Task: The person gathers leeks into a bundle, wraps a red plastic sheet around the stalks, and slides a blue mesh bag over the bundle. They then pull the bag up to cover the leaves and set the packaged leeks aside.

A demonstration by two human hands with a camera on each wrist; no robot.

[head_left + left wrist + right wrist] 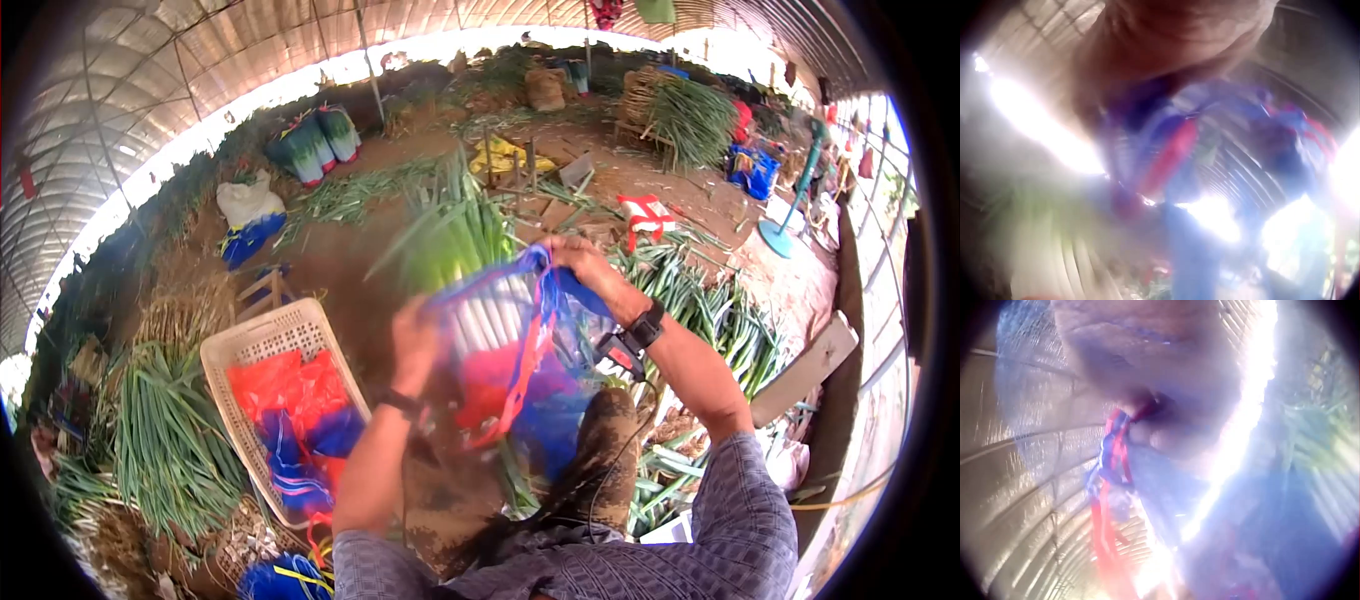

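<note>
A clear plastic bag (pixel 545 370) with blue and red printed parts hangs open in front of my knees. My right hand (pixel 582 266) grips its gathered top edge, where a red and blue drawstring (pixel 1112 450) dangles. Blurred by motion, my left hand (pixel 416 342) holds the opposite side of the rim; blue film (pixel 1141 109) shows beneath its fingers in the left wrist view. Just beyond the bag stands a bundle of long green onions (pixel 465 235), white stalks toward me, partly seen through the film.
On my left, a beige plastic crate (pixel 222 350) holds folded red and blue bags (pixel 290 390). Green onions (pixel 170 450) lie beside it, and more (pixel 720 310) lie at right. Packed bundles (pixel 315 148) stand farther back. A wooden board (pixel 810 365) leans at right.
</note>
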